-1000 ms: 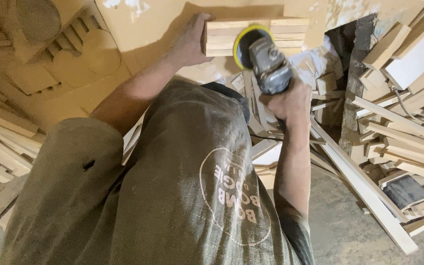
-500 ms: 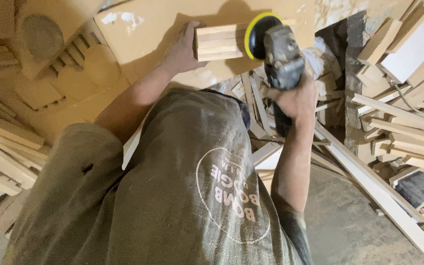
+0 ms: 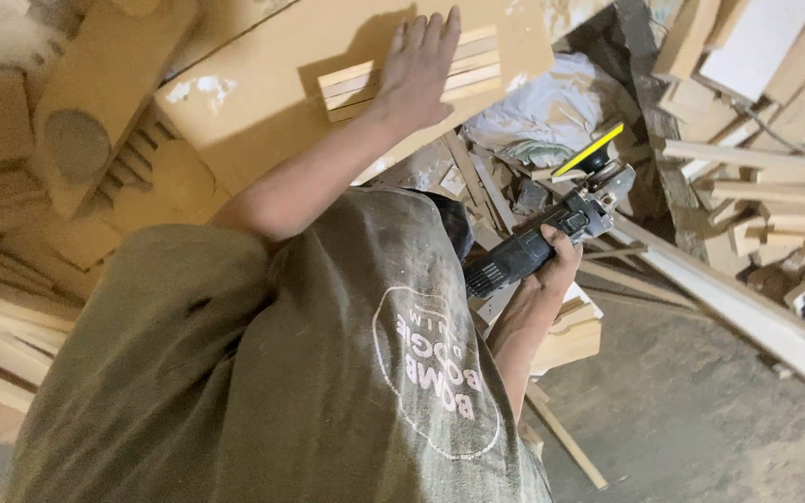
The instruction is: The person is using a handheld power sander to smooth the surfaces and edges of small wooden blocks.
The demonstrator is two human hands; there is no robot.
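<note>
My left hand (image 3: 419, 67) lies flat, fingers spread, on top of a row of light wooden slats (image 3: 358, 82) set side by side on a dusty tan board (image 3: 263, 93). My right hand (image 3: 552, 265) grips the dark body of an angle sander (image 3: 552, 228) down at my right side, off the board. Its yellow sanding disc (image 3: 589, 149) points up and away from the slats, above the scrap pile.
Offcuts and long wooden strips (image 3: 747, 158) are heaped to the right, with a crumpled white cloth (image 3: 542, 112) behind the sander. Stacked planks (image 3: 2, 317) lie at the left. A dusty grey floor (image 3: 701, 410) shows at lower right.
The sander has come off the slats and dropped down to the right. My left hand has moved from the slats' left end onto their top, lying flat.
</note>
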